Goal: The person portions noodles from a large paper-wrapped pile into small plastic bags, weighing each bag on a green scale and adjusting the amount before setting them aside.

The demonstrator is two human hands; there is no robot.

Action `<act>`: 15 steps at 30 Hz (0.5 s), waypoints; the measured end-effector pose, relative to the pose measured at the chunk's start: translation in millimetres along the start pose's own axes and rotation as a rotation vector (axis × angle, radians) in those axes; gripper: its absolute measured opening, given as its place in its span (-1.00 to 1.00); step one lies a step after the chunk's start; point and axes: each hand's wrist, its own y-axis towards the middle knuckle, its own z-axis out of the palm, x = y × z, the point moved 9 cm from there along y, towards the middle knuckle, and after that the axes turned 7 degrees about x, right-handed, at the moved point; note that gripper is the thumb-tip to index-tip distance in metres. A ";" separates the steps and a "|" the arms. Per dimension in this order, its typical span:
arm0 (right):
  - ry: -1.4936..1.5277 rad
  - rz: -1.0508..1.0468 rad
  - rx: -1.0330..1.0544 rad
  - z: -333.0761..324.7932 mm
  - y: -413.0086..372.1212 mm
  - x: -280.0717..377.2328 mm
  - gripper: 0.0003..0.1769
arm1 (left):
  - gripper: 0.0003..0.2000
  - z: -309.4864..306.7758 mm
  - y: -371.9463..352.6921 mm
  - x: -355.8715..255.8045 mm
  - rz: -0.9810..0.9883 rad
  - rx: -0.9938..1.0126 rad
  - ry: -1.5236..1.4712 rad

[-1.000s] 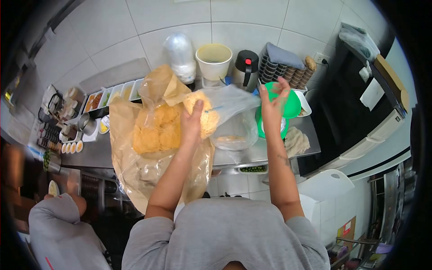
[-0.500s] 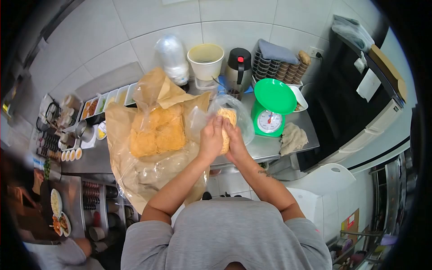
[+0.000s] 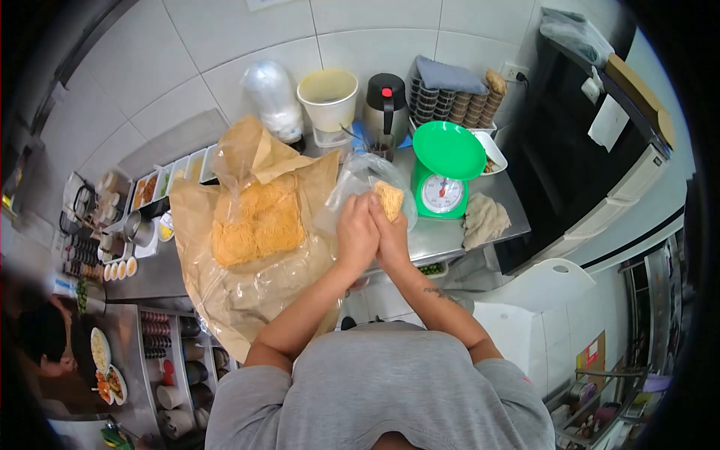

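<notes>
Both my hands are closed round a yellowish block of what looks like dried noodles (image 3: 389, 199). My left hand (image 3: 356, 231) presses in from the left, and my right hand (image 3: 391, 238) wraps its right side. Only the block's upper end shows; the rest is hidden in my hands. Under and behind it lies a clear plastic bag (image 3: 369, 172) on the steel counter. To the left, more of the same noodle blocks (image 3: 259, 223) sit together in opened brown paper (image 3: 202, 285) lined with clear plastic.
A green dial scale (image 3: 442, 193) stands right of my hands, beside a crumpled cloth (image 3: 485, 223). Behind are a white bucket (image 3: 328, 94), a thermos jug (image 3: 387, 105) and stacked dark containers (image 3: 435, 101). Ingredient trays (image 3: 177, 174) and halved eggs (image 3: 121, 268) line the left. Another person works at far left.
My hands have drawn closer together round the noodle block. It has tipped to the right, and less of it shows. The whole view has shifted slightly.
</notes>
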 end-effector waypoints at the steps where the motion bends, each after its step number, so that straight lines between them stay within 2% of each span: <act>1: 0.050 -0.013 0.048 2.1 3.4 3.1 -0.61 | -0.74 -5.0 -0.4 -13.9 0.080 -0.068 0.045; 3: 0.153 -0.022 0.139 4.1 2.6 7.6 -0.59 | -0.70 -12.1 -9.1 -37.6 0.223 -0.197 0.137; 6: 0.529 0.081 0.186 9.7 -5.5 5.3 -0.59 | -0.65 -5.7 5.3 -13.7 0.157 0.039 -0.166; 9: 0.491 0.124 0.268 12.3 -0.8 18.8 -0.63 | -0.61 22.1 15.4 13.2 -0.211 0.420 -0.909; 12: 0.414 0.036 0.264 8.3 14.5 37.3 -0.60 | -0.54 0.2 37.0 -4.7 0.061 0.357 -0.219; 15: 0.343 0.044 0.274 1.4 30.8 49.0 -0.60 | -0.45 -49.2 60.7 -45.7 0.230 0.065 0.127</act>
